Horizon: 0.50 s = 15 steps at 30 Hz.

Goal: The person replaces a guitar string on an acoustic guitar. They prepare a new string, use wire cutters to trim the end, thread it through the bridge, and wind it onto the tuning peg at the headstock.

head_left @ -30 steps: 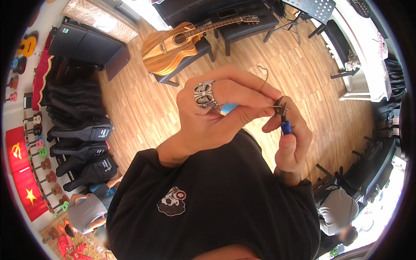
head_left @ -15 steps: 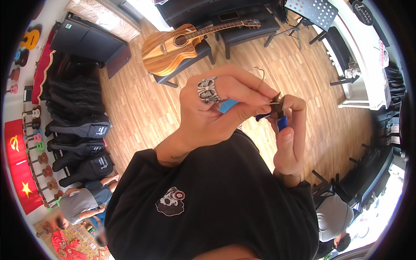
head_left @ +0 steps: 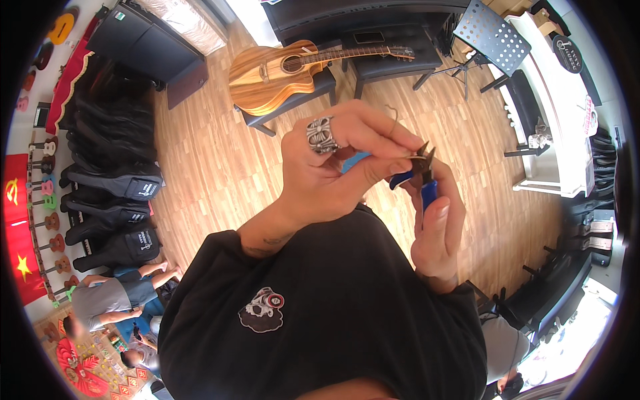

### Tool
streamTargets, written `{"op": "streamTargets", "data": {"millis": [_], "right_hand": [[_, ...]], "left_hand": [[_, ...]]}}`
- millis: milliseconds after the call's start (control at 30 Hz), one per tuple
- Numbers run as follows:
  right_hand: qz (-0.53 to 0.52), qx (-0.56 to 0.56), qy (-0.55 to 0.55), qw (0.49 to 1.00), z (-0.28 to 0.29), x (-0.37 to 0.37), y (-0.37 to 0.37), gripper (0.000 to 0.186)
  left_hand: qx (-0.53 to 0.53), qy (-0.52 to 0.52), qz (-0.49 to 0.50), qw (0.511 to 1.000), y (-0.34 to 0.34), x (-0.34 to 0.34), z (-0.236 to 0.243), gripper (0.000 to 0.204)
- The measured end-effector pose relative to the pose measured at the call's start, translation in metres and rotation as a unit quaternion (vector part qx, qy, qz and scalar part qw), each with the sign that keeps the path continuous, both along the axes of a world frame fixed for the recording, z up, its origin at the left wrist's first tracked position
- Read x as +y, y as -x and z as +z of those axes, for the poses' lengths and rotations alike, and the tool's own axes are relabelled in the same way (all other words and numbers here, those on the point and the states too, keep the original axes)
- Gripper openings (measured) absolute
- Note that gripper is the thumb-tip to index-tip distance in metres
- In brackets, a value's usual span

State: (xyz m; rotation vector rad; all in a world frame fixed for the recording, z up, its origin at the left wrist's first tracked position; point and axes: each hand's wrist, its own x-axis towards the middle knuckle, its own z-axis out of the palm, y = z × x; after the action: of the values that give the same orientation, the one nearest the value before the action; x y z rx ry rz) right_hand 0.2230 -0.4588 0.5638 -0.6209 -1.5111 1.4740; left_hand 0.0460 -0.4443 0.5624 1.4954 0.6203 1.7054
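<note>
Black top (head_left: 333,293), 1 skull patch (head_left: 262,310), 1 openwork silver ring (head_left: 321,135), small left-forearm tattoo (head_left: 273,241).

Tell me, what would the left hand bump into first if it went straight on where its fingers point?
Probably the blue-handled pliers in the right hand, though depth here is unclear.

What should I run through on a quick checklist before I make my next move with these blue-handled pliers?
1. Left hand pinching the thin strand: ok.
2. Right hand holding the blue-handled pliers: ok.
3. Jaw tips apart: ok, a gap shows between them.
4. Strand between the jaws: cannot tell, they overlap in this view.
5. Left thumb well clear of the pliers: not ok, it is right beside them.
6. Guitar lying on the bench: ok.
</note>
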Motion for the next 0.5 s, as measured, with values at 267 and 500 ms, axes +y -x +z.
{"op": "streamTargets", "data": {"millis": [267, 500], "right_hand": [[-0.042, -0.086, -0.078, 0.992, 0.005, -0.011, 0.01, 0.055], [-0.12, -0.081, -0.144, 0.979, -0.007, -0.018, 0.021, 0.047]], "left_hand": [[0.0, -0.016, -0.007, 1.0, 0.013, -0.011, 0.001, 0.015], [-0.076, 0.015, -0.055, 0.995, 0.014, -0.016, -0.003, 0.016]]}}
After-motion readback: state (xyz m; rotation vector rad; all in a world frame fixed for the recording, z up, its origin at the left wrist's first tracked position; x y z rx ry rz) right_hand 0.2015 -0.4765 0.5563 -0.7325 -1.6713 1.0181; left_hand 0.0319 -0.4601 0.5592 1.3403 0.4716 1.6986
